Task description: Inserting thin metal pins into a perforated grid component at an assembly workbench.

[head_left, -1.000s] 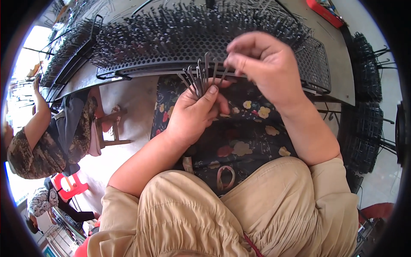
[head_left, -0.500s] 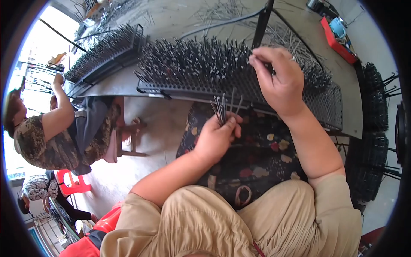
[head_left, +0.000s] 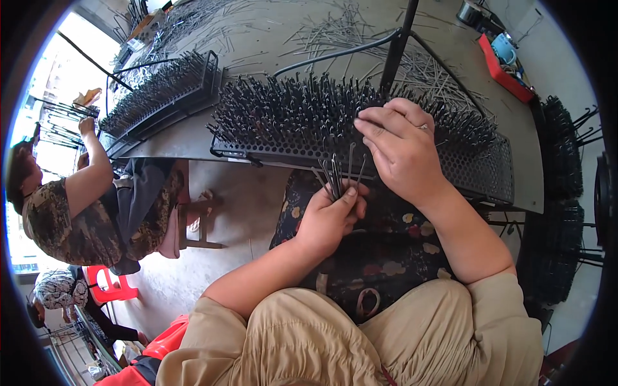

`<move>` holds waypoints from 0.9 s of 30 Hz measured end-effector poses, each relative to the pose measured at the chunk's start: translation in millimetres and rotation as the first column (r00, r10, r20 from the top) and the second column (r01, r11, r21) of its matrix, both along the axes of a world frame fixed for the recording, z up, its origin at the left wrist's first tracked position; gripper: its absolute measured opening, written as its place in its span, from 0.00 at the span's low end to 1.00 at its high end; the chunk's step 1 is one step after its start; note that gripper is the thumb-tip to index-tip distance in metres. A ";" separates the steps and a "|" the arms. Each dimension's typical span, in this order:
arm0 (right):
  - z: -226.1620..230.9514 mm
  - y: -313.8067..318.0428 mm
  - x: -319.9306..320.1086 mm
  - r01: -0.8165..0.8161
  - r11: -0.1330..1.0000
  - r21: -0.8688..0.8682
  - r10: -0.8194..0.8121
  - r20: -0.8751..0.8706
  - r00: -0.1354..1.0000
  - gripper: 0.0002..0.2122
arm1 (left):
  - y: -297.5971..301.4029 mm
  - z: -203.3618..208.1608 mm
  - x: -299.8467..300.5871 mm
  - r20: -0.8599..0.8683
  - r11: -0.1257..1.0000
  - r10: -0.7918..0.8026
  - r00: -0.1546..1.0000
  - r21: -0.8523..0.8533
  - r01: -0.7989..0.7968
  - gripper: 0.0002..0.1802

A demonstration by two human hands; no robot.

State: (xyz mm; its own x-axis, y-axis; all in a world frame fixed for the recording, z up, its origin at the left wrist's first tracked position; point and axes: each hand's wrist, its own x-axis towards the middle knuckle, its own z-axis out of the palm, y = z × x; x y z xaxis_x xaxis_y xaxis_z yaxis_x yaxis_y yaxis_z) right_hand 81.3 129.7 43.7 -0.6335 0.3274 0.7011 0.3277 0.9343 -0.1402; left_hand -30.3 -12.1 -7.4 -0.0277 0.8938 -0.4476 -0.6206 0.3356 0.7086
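My left hand [head_left: 331,215] is closed around a small bunch of thin dark metal rods [head_left: 334,177], which fan upward, some with small bent ends. Above and to the right of it, my right hand [head_left: 405,151] is held over the front of a black perforated metal rack [head_left: 476,174]. Its thumb and fingers are pinched together; what is between them, if anything, cannot be made out. Densely packed dark rods with hooked tips [head_left: 290,109] stand upright in the rack, just left of and behind my right fingertips.
Loose rods [head_left: 335,32] lie scattered across the table behind the rack, near a dark upright post [head_left: 396,55]. A second filled rack [head_left: 164,96] stands to the left, where another person [head_left: 77,212] sits. A red tray [head_left: 505,74] with a blue cup is at far right.
My right hand has moved left and down, its pinched fingers now lower over the rods in the rack. My left hand still grips its bunch. The whole view has shifted slightly.
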 end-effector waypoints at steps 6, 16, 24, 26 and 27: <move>1.9 -3.0 12.9 -0.027 0.988 -0.154 0.013 -0.092 0.996 0.11 | -1.9 -2.1 5.7 0.074 1.000 0.019 0.997 0.009 -0.020 0.09; -6.5 4.2 26.2 -0.137 0.810 -0.570 -0.078 -0.337 0.938 0.13 | -0.7 -2.1 4.2 0.001 0.995 -0.025 1.000 -0.098 0.025 0.10; -11.8 15.0 10.7 -0.069 0.992 -0.103 0.032 -0.328 0.944 0.12 | -0.7 -2.4 2.1 -0.043 0.994 -0.056 0.998 -0.097 0.051 0.10; -9.9 16.9 11.0 -0.063 0.993 -0.103 0.026 -0.322 0.946 0.12 | -0.5 -2.1 2.6 -0.049 0.993 -0.059 0.997 -0.106 0.054 0.10; -9.6 16.7 10.6 -0.062 0.993 -0.105 0.025 -0.322 0.947 0.12 | -0.4 -2.1 3.0 -0.053 0.994 -0.051 0.997 -0.099 0.046 0.10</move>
State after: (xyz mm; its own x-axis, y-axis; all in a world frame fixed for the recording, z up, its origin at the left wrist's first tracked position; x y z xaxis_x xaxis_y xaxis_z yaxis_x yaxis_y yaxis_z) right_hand 91.9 146.5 34.1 -0.3977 0.3932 0.8290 0.2081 0.9186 -0.3359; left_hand -27.3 -12.5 -9.4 -0.0126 0.8468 -0.5318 -0.5625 0.4337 0.7039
